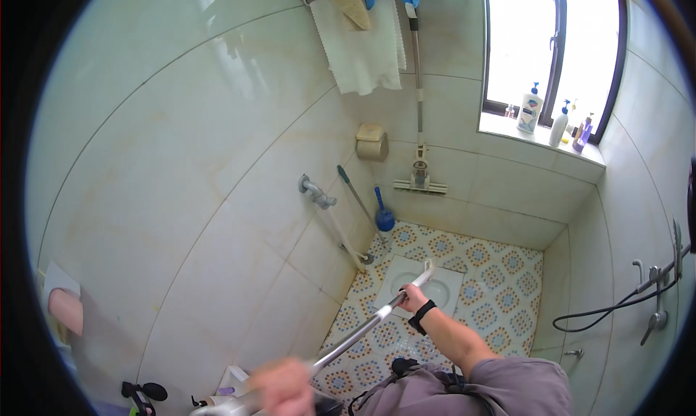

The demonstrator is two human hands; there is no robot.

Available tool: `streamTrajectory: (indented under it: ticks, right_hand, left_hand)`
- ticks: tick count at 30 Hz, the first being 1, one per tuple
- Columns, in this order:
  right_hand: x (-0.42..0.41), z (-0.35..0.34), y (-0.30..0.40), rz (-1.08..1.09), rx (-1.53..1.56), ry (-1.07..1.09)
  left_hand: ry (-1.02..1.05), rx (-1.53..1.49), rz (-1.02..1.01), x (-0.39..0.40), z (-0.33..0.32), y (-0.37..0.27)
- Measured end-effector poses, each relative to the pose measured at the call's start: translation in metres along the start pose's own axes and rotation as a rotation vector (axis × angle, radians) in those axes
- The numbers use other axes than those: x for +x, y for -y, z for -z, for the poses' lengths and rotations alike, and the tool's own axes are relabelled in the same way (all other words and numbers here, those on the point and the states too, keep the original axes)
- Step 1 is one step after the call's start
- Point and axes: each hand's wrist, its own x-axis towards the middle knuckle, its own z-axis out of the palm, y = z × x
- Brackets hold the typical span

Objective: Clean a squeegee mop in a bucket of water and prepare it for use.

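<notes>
A long metal pole with white fittings (353, 334) runs diagonally from the lower left to the squat toilet. Nearer its far end, my right hand (411, 298), with a black band at the wrist, is closed around it. My left hand (283, 386), blurred, grips the near part of the pole at the bottom of the picture. The pole's white far end (428, 266) lies over the white squat toilet pan (451, 285); whether it touches the pan cannot be told.
A blue toilet brush (384, 217) and a green-handled stick (359, 201) stand in the far left corner. A sponge mop (420, 185) hangs on the back wall. A wall tap (318, 193) is at left. Bottles (529, 111) line the windowsill. A shower hose (592, 312) loops at right.
</notes>
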Motion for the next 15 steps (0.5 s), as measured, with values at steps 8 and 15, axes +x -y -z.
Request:
streamTrajectory:
  ticks: [8,15]
  right_hand:
    - [0.016,0.033,0.005,0.08,0.031,-0.029]
    - [0.024,0.027,0.021,0.064,-0.031,-0.155]
  left_hand:
    - [0.058,-0.524,0.219,-0.002,-0.045,0.034]
    - [-0.034,-0.512,0.006,0.071,0.023,-0.111]
